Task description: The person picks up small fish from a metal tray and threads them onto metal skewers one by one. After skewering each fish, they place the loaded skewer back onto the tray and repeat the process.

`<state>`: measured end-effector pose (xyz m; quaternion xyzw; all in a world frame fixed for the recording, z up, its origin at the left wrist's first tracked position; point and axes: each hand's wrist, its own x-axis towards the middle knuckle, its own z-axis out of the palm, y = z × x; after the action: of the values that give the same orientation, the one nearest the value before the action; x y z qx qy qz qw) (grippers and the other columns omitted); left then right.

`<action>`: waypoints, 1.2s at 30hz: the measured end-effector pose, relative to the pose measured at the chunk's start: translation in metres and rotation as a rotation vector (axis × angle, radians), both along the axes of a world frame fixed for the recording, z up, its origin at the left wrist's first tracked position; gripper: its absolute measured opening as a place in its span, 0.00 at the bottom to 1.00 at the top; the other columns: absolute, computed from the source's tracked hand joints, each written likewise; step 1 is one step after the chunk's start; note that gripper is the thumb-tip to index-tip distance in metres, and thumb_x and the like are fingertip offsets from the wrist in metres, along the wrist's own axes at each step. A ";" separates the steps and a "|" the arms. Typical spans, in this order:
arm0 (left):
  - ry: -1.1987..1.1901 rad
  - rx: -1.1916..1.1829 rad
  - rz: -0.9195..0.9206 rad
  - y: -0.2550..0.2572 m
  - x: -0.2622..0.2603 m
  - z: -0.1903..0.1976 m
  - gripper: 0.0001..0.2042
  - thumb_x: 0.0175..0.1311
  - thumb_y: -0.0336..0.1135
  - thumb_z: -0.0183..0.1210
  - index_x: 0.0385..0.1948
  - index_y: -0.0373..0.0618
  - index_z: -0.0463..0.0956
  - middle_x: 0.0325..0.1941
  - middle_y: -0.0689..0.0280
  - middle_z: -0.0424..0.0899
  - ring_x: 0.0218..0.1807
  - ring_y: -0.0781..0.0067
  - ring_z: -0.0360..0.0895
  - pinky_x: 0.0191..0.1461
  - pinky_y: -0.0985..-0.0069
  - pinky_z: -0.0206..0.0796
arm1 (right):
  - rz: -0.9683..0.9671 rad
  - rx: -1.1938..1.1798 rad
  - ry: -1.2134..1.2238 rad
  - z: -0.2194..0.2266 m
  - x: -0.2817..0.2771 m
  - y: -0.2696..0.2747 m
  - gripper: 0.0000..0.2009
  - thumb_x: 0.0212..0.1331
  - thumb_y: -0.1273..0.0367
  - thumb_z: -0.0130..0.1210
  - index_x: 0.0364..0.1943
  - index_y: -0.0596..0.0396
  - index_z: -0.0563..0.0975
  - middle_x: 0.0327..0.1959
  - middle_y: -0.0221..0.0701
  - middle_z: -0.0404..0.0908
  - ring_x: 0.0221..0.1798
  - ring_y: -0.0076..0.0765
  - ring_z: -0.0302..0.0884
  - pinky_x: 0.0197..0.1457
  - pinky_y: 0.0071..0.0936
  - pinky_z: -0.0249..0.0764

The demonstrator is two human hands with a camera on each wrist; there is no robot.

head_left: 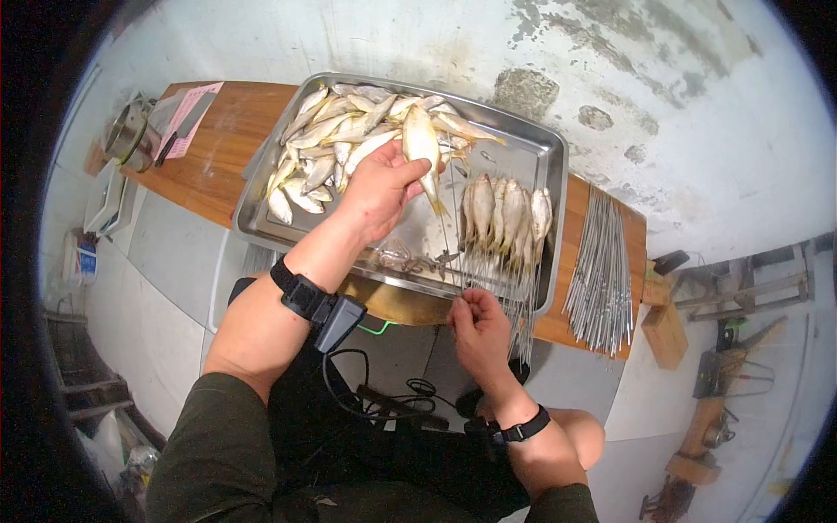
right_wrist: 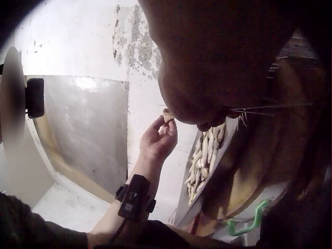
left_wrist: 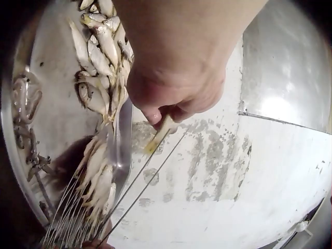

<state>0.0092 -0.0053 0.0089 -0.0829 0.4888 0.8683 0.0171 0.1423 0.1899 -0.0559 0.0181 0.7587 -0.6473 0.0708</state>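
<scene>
The left hand (head_left: 382, 193) grips a yellowish fish (head_left: 421, 144) above the metal tray (head_left: 349, 237); its tail end (left_wrist: 153, 145) pokes out below the fingers in the left wrist view. Two thin metal rods (left_wrist: 144, 188) run from near that tail down to the right hand's fingertips at the lower edge. The right hand (head_left: 482, 338), at the tray's near edge, pinches rod ends between thumb and fingers. Beside it, several fish (head_left: 499, 209) lie side by side in the tray with rods extending from them. In the right wrist view the right hand (right_wrist: 212, 67) is dark and its fingertips are mostly hidden.
Loose fish (head_left: 318, 131) are piled in the tray's left part. A bundle of metal rods (head_left: 602, 270) lies on the wooden table (head_left: 235, 131), right of the tray. A knife (head_left: 187, 126) on pink paper and a metal pot (head_left: 131, 135) are at the left. A stained wall (head_left: 418, 39) stands behind.
</scene>
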 end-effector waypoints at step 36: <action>0.022 0.166 -0.034 -0.006 -0.001 -0.003 0.10 0.65 0.27 0.51 0.46 0.37 0.72 0.44 0.62 0.80 0.44 0.72 0.79 0.49 0.78 0.73 | 0.034 -0.023 0.015 -0.002 -0.011 -0.009 0.06 0.67 0.69 0.48 0.40 0.57 0.70 0.24 0.24 0.74 0.22 0.15 0.65 0.25 0.14 0.62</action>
<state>0.0081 -0.0113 0.0055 -0.0633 0.4167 0.9062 0.0330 0.1315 0.1808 -0.0578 -0.0006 0.7518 -0.6549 0.0766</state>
